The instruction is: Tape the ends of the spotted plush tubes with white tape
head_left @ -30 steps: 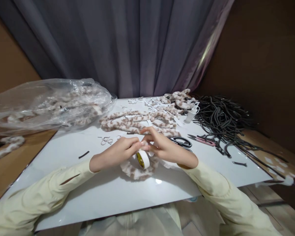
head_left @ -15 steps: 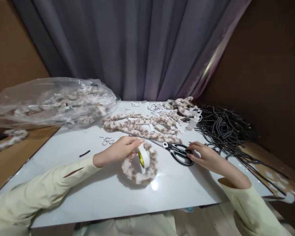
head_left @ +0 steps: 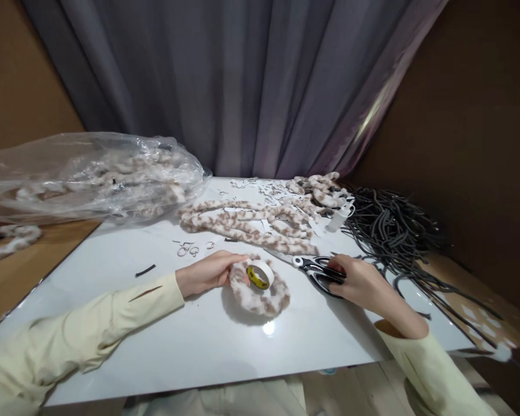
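My left hand (head_left: 212, 271) pinches the upper left of a fluffy brown-and-white ring (head_left: 264, 303). A roll of white tape (head_left: 266, 271) with a yellow inner core sits tilted in the ring's upper part, by my left fingertips. Whether those fingers also touch the tape is hidden. To the right, my right hand (head_left: 359, 283) closes round the black-and-white handles of a pair of scissors (head_left: 315, 270). The scissors point left, their blades partly behind the ring and close to the long fluffy strips (head_left: 247, 222).
A clear plastic bag (head_left: 91, 179) of fluffy pieces lies at the back left. Black cords (head_left: 394, 231) are heaped at the right, beside a small translucent bottle (head_left: 338, 218). Metal rings (head_left: 184, 249) and a short black piece (head_left: 145, 270) lie left of centre.
My right fingers have gone from touching the scissors' handles to gripping them. The tape roll has tipped over from upright, and my left hand has shifted slightly right with the fluffy ring.
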Tool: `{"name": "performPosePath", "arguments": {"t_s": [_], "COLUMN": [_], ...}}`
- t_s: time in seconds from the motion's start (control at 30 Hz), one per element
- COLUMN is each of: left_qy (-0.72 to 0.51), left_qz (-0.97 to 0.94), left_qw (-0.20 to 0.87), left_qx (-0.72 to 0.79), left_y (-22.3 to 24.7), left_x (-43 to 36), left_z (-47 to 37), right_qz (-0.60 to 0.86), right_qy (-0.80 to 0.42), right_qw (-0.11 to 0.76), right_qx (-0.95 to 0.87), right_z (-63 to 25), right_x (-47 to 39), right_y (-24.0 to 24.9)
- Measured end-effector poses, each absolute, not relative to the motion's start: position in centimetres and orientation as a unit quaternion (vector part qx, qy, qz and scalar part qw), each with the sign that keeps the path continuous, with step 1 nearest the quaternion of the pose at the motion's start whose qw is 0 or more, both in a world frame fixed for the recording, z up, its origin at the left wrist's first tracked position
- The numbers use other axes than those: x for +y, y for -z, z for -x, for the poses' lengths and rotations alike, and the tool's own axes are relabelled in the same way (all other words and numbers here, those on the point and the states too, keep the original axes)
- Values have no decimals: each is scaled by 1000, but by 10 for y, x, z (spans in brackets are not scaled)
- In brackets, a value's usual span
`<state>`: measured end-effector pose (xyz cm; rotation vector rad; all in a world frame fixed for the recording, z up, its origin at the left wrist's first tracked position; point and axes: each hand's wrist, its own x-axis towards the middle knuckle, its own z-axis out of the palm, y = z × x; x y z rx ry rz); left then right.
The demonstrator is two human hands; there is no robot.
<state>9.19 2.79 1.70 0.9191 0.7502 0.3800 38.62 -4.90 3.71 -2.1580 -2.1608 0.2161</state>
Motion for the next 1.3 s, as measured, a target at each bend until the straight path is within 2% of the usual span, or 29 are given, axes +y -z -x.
{"name": "performPosePath", "arguments": {"t_s": [0.23, 0.3, 0.4, 0.47, 0.57, 0.8, 1.1, 1.3], "left_qy": [-244, -249, -250, -237, -219, -216, -183, -221], "left_qz": [-441, -439, -434, -447, -482, -519, -557, -606], "left_qw": [804, 808, 809, 808, 802, 785, 747, 686], "left_qx": [316, 303, 306, 302, 277, 261, 313, 336], "left_y": [-9, -7, -5, -5, -7, -5, -14, -7], "left_x": [26, 27, 29, 30, 27, 21, 12, 4], "left_z": [-92, -93, -93, -92, -91, -92, -96, -101], "right_qz": [740, 754, 737, 714, 638, 606, 636, 648], "right_qy": [15, -20, -121, -200, -249, -378, -236, -236], "right_qw": [218, 273, 403, 481, 589, 541, 485, 439], "right_qx": [-636, -596, -529, -469, -428, -444, -552, -576], "right_z": [-420, -422, -405, -382, -338, -272, -269, -287], "right_x": [-102, -118, -130, -125, -104, -76, -77, -73], "right_y": [-24, -22, -24, -25, -27, -15, -9, -2]}}
